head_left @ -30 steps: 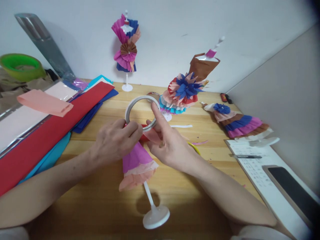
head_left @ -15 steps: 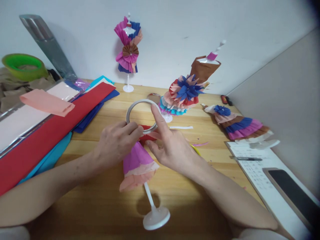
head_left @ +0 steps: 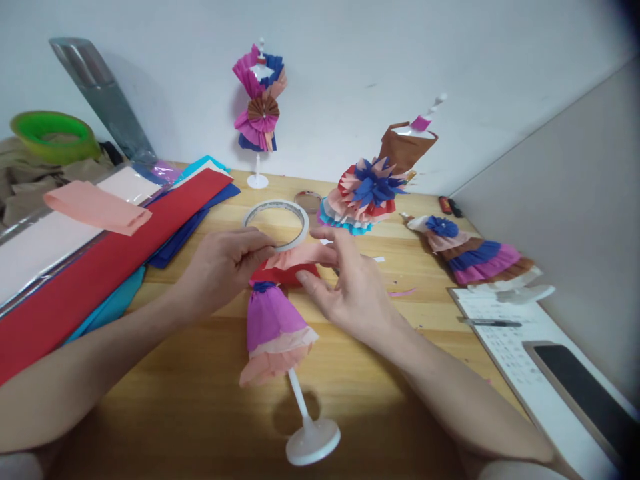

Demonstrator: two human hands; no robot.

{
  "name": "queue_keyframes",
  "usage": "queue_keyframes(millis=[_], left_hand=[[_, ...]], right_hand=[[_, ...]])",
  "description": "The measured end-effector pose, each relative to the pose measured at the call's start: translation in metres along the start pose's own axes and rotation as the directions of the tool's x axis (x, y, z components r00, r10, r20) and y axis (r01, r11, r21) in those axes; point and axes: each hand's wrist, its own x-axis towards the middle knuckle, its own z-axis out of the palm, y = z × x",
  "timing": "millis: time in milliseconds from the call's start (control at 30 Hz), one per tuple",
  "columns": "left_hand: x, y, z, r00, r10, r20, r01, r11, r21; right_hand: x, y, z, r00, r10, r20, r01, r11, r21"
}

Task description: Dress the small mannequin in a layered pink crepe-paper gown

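At six o'clock is the white stand's (head_left: 313, 443) round foot. Its dress (head_left: 270, 317), at seven, has a purple skirt, white and peach frills and a blue waist. Beyond, the left hand (head_left: 225, 263) pinches the tape roll (head_left: 303, 230). The right hand (head_left: 353, 287) is half curled; I can't tell if it holds the peach paper (head_left: 301, 256). Its pointing finger is now off the roll, which tips flatter.

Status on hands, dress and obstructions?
Left hand pinching tape roll. Right hand at peach paper, grip unclear. Purple-skirted dress: skirt visible, upper part partly behind hands.
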Motion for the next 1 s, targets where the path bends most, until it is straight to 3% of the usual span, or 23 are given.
queue_keyframes(millis=[167,267,467,600,800,1000], left_hand=[[-0.0016,-0.0028,0.0022,0.996,-0.066,0.064,0.073,0.992,-0.102],[-0.0024,-0.0023,0.0031,0.992,-0.092,0.087,0.102,0.987,-0.123],[-0.0020,0.0015,0.0038,0.988,-0.112,0.105,0.125,0.985,-0.120],[-0.0016,0.0033,0.0042,0.988,-0.109,0.108,0.122,0.985,-0.124],[-0.0017,0.0048,0.0049,0.988,-0.102,0.114,0.115,0.987,-0.116],[-0.0030,0.0045,0.0066,0.987,-0.112,0.113,0.128,0.981,-0.146]], right_hand=[[0.0030,0.0028,0.0001,0.982,-0.097,-0.160,0.110,0.991,0.074],[0.0031,0.0040,0.0003,0.971,-0.130,-0.200,0.149,0.986,0.080],[0.0020,0.0046,0.0009,0.972,-0.162,-0.167,0.186,0.973,0.135],[0.0017,0.0046,0.0008,0.962,-0.178,-0.208,0.202,0.975,0.097],[0.0015,0.0020,0.0019,0.987,-0.097,-0.128,0.126,0.963,0.238],[0.0000,0.0038,0.0032,0.991,-0.064,-0.117,0.093,0.958,0.271]])
